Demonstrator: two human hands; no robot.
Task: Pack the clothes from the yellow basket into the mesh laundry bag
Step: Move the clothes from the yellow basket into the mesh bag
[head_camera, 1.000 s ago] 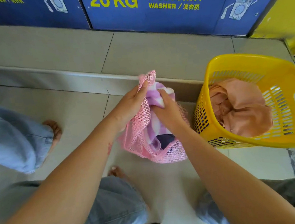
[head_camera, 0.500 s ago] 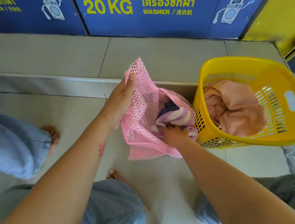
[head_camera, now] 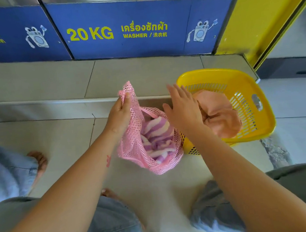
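Head view — left hand (head_camera: 119,117) pinches mesh bag (head_camera: 133,151) rim; right hand (head_camera: 183,109) hovers, fingers (head_camera: 174,91) spread.

Stretches both bare arms forward and down, wide apart at the elbows and drawing closer toward the hands. Brings the left forearm (head_camera: 76,181) in from the lower left, with a small reddish mark (head_camera: 108,160) on it not far from the wrist. Grips the raised rim of the mesh bag (head_camera: 133,149) with the left hand (head_camera: 119,115), thumb (head_camera: 127,96) pressed onto the netting against curled fingers, back of the hand toward the camera. Runs the right forearm (head_camera: 232,164) up from the lower right. Holds the right hand (head_camera: 183,111) palm down and empty, fingers (head_camera: 178,95) straight and slightly spread, pointing away, thumb splayed out to the left. Leaves a gap between the two hands.
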